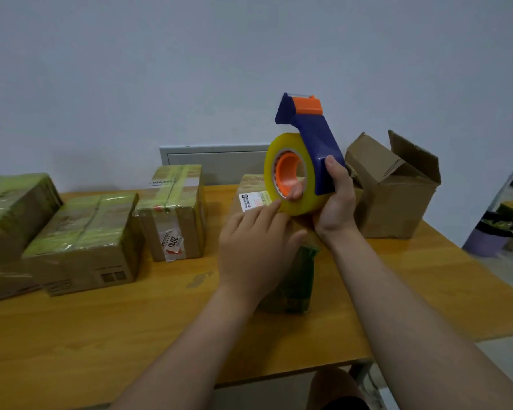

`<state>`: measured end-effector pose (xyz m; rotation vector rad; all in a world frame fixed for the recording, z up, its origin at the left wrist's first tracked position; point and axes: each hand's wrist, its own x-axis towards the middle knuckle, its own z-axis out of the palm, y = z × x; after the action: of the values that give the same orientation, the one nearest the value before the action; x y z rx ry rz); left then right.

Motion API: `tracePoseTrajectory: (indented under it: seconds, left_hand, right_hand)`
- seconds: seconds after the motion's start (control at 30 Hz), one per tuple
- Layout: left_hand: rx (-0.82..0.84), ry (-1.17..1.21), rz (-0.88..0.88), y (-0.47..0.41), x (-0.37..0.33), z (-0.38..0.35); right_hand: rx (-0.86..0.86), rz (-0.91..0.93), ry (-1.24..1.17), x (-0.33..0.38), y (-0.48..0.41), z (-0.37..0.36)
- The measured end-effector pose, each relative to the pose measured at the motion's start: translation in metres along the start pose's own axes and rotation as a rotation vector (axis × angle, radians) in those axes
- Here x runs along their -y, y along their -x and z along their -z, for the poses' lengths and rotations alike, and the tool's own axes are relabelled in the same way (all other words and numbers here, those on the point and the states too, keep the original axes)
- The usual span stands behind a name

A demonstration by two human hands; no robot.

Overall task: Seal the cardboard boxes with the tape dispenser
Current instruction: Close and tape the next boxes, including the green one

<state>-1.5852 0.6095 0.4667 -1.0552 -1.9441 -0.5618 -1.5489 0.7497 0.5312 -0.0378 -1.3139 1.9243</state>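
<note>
Right hand gripping blue tape dispenser, raised above counter, left hand just below-left of it, fingers straight, one fingertip touching yellow tape roll, open cardboard box beyond right hand, taped boxes left of left hand.

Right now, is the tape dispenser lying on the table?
No, the right hand holds the tape dispenser up above the table.

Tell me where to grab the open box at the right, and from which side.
Probably its body: palms on the two side walls of the open box, below the flaps, which stand up loose and would fold. Come from the near side; the wall stands behind it.
</note>
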Motion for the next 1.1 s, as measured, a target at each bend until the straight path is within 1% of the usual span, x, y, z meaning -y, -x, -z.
tracePoseTrajectory:
  seconds: [0.1, 0.23, 0.33, 0.43, 0.53, 0.63, 0.73, 0.87, 1.03, 1.1]
  left_hand:
    - [0.09, 0.001, 0.031, -0.001, -0.001, 0.007]
    - [0.116, -0.018, 0.143, -0.003, 0.003, 0.02]
    - [0.162, -0.054, 0.204, -0.007, -0.009, 0.022]
    - [0.214, -0.065, 0.304, -0.017, -0.025, 0.018]
    - [0.278, -0.089, 0.371, -0.032, -0.018, 0.011]
    - [0.344, -0.094, 0.318, -0.034, 0.0, 0.002]
    - [0.342, -0.094, 0.255, -0.031, 0.017, -0.003]
    - [0.366, -0.062, 0.284, -0.041, 0.041, -0.006]
    - [0.501, -0.11, 0.239, -0.053, 0.057, -0.016]
    - [0.521, -0.113, 0.241, -0.057, 0.061, -0.022]
  right_hand:
    - [-0.06, 0.072, 0.048, 0.007, 0.005, -0.004]
    - [-0.151, 0.168, 0.083, 0.023, 0.009, -0.008]
    - [-0.149, 0.254, 0.205, 0.037, 0.018, -0.016]
    - [-0.152, 0.306, 0.337, 0.037, 0.031, -0.011]
    - [-0.15, 0.344, 0.418, 0.031, 0.043, 0.002]
    - [-0.164, 0.312, 0.426, 0.022, 0.051, 0.012]
    - [-0.196, 0.233, 0.416, 0.009, 0.054, 0.017]
    - [-0.212, 0.125, 0.414, -0.005, 0.046, 0.023]
    - [-0.181, 0.067, 0.394, -0.02, 0.036, 0.026]
    - [-0.179, 0.048, 0.384, -0.027, 0.033, 0.026]
